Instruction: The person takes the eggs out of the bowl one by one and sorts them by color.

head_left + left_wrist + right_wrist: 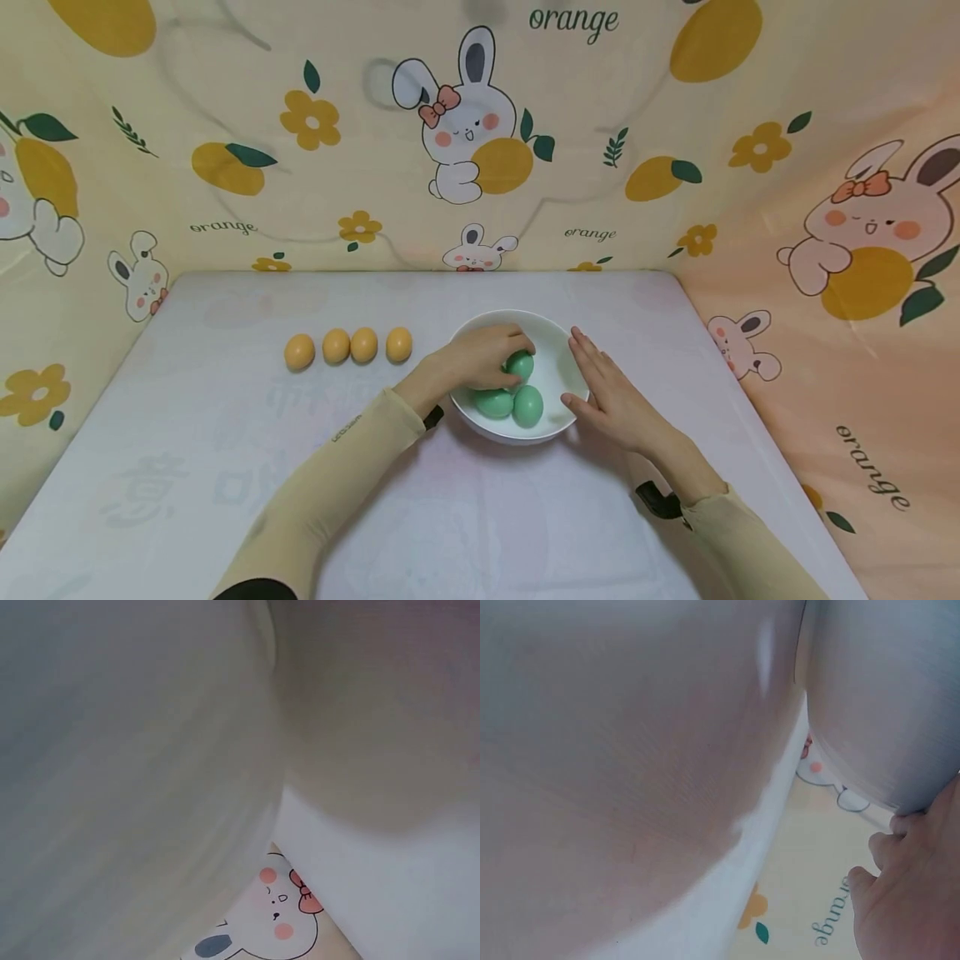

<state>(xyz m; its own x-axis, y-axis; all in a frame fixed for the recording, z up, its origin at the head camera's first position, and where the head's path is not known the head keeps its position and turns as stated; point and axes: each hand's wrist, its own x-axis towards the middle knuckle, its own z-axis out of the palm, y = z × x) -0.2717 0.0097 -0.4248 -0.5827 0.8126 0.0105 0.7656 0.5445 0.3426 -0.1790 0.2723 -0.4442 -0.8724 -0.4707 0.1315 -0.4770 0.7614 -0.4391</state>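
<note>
A white bowl [555, 367] on the table holds several green eggs. My left hand [483, 354] reaches inside it, fingers and thumb curled round one green egg [520, 365]. Two other green eggs, a left one [493, 405] and a right one [528, 406], lie at the near side of the bowl. Against the bowl's right rim rests my right hand [615, 400], its fingers straight and the thumb spread. The right wrist view shows the fingers of this hand [911, 877] at the bowl's outer wall [885, 697]. The left wrist view is mostly filled by blurred pale surfaces.
Several orange-yellow eggs [364, 345] stand in a row left of the bowl. The table [360, 517] has a white cover. A cloth printed with rabbits and oranges [600, 108] hangs behind it and along both sides.
</note>
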